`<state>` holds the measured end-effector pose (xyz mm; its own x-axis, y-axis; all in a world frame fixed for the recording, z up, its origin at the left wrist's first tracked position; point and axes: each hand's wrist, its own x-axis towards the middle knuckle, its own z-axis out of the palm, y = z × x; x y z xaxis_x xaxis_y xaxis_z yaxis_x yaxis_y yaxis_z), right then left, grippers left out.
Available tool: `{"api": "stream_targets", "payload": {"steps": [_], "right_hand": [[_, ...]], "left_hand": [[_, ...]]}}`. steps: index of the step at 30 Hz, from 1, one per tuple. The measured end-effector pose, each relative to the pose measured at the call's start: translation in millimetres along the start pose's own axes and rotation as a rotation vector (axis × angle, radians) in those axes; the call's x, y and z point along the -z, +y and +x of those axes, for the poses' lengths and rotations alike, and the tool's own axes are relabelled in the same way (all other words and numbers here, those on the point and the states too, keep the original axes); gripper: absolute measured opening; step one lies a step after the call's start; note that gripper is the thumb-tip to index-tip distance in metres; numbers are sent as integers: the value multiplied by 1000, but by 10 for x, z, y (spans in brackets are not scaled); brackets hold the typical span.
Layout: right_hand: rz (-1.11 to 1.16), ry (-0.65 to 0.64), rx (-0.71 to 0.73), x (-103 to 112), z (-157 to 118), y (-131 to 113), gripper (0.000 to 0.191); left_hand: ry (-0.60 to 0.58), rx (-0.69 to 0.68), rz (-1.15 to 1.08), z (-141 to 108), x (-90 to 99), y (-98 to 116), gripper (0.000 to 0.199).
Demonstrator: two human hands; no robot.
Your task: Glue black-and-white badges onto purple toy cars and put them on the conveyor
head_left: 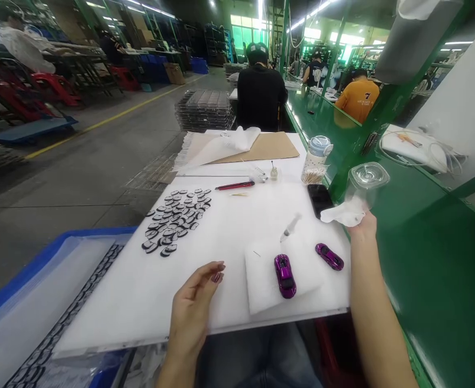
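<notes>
My left hand [192,307] hovers over the front of the white table, thumb and curled fingers slightly apart, with nothing visible between them. At the right edge, my right hand [363,225] grips a crumpled white tissue [345,213]. A clear plastic cup [366,180] stands just beyond it; I cannot tell whether the hand touches the cup. Between my hands, a purple toy car [285,276] sits on a white foam sheet [261,293]. A second purple toy car [329,257] lies to its right, nearer my right hand. Behind them rests a small syringe [289,228].
Several small dark-edged pieces [176,218] are spread at the left. Farther back are a red pen [234,185], a phone [319,199], a bottle [316,156] and cardboard [261,148]. A blue-rimmed bin [63,240] borders the left side; a green bench [431,258] borders the right.
</notes>
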<state>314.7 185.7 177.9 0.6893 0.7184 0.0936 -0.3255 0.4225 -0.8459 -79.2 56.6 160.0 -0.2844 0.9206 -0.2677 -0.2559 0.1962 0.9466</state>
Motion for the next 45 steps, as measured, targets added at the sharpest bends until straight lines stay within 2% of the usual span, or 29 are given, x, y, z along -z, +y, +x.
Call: {"api": "stream_targets", "payload": {"steps": [4, 8, 10, 12, 13, 14, 15, 17, 19, 21, 22, 23, 24, 25, 26, 27, 29, 30, 34, 36, 38, 42, 45], "right_hand": [[-256, -84, 214, -148, -86, -59, 20], [-381, -67, 474, -575, -270, -217, 39], [-596, -250, 701, -836, -371, -284, 45], [-856, -561, 884, -1070, -441, -318, 43], [-945, -689, 912, -1166, -458, -326, 41], [-981, -757, 890, -1244, -465, -336, 38], [-973, -753, 846, -1303, -466, -351, 33], [-806, -582, 750, -1355, -484, -418, 21], [-481, -385, 665, -1319, -597, -536, 20], [-203, -323, 605, -1194, -868, -682, 24], [-183, -369, 590, -1104, -1061, -751, 26], [-287, -443, 622, -1003, -1279, -809, 25], [-504, -530, 657, -900, -1506, -850, 18], [-601, -605, 658, -806, -1726, -871, 10], [-654, -680, 701, -729, -1925, -872, 9], [-715, -786, 755, -675, -2091, -856, 9], [-743, -912, 841, -632, -2309, -792, 12], [-754, -935, 877, -634, -2367, -755, 14], [-803, -867, 1011, -636, -2425, -679, 14], [-843, -907, 1049, -592, -2417, -707, 15], [-897, -960, 1054, -542, -2400, -757, 16], [-928, -913, 1044, -541, -2400, -785, 17], [-882, -955, 1011, -585, -2451, -755, 14]], "left_hand": [[44, 17, -52, -53, 8, 50, 56], [24, -29, -136, -207, -6, 154, 48], [-6, -64, -179, -296, -34, 214, 42], [-63, -70, -212, -362, -59, 255, 36], [-104, -60, -228, -384, -69, 265, 34], [-149, -51, -249, -400, -79, 270, 32], [-199, -46, -274, -412, -90, 271, 30], [-301, -39, -343, -430, -125, 266, 26], [-407, -19, -424, -445, -180, 263, 25], [-505, 23, -504, -455, -249, 260, 23], [-539, 50, -540, -459, -284, 257, 21], [-570, 76, -569, -464, -318, 252, 19], [-594, 103, -593, -470, -350, 244, 18], [-613, 126, -611, -477, -379, 234, 18], [-630, 146, -623, -487, -404, 222, 20], [-646, 161, -626, -500, -427, 209, 22], [-661, 181, -616, -530, -466, 186, 26], [-658, 188, -602, -546, -483, 180, 27], [-597, 194, -513, -600, -526, 184, 30], [-562, 186, -473, -611, -536, 186, 32], [-545, 189, -452, -612, -543, 176, 36], [-535, 220, -458, -608, -548, 146, 41], [-500, 219, -441, -603, -522, 145, 40]]}}
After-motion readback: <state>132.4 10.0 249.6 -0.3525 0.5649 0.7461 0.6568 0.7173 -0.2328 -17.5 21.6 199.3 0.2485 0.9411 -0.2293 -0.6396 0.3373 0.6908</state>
